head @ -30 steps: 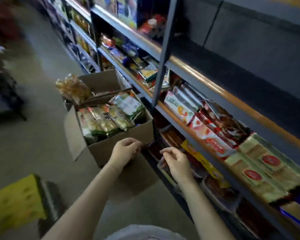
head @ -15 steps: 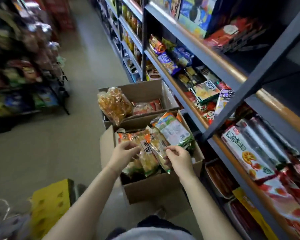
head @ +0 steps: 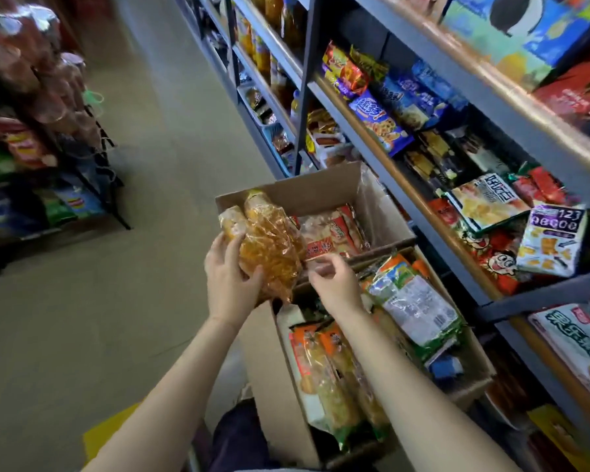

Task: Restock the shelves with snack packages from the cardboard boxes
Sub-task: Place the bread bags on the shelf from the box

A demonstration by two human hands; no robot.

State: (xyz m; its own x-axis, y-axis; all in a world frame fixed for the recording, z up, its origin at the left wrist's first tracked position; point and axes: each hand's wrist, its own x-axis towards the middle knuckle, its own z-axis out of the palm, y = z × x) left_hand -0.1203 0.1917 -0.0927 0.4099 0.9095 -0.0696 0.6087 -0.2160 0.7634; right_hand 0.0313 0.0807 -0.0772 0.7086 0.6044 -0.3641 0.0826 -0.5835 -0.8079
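Observation:
Two open cardboard boxes stand on the floor beside the shelves. The near box [head: 276, 379] holds several green and orange snack packs [head: 413, 301]. The far box [head: 324, 187] holds red and white packs [head: 331, 233]. My left hand [head: 229, 277] grips a clear bag of orange-yellow snacks [head: 269, 247] at the far box's left edge. My right hand [head: 334, 284] hovers just right of that bag with fingers loosely curled, holding nothing I can see.
Grey metal shelves [head: 433, 212] packed with snack bags run along the right. A rack of bagged goods [head: 41, 137] lines the left of the aisle. Beige floor [head: 82, 318] lies between. A yellow object [head: 113, 434] sits by my left forearm.
My view swung from the lower shelf to the boxes. Both hands moved forward from the near box to the far one, and my left hand took hold of the orange snack bag.

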